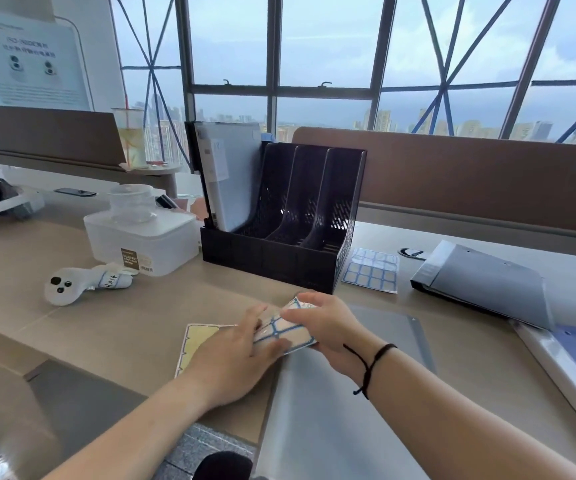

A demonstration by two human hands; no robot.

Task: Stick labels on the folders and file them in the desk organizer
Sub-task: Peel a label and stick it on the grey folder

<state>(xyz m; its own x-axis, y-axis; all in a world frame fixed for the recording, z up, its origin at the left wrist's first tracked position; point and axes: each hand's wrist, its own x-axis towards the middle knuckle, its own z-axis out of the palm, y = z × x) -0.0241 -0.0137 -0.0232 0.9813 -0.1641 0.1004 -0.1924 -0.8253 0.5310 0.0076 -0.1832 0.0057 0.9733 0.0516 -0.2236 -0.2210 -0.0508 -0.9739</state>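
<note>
Both hands pinching label sheet (blue-bordered), over clear folder

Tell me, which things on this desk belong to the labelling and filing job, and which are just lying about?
Part of the job:
- blue-bordered label sheet, pinched by both hands
- translucent grey plastic folder under it
- black mesh desk organizer, one labelled folder already filed
- spare label sheet
- dark grey folder

Just lying about:
- white plastic storage box
- white sock doll
- plastic drink cup

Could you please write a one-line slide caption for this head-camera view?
Both hands, left and right, work a label sheet above a folder, near the black desk organizer.
</note>
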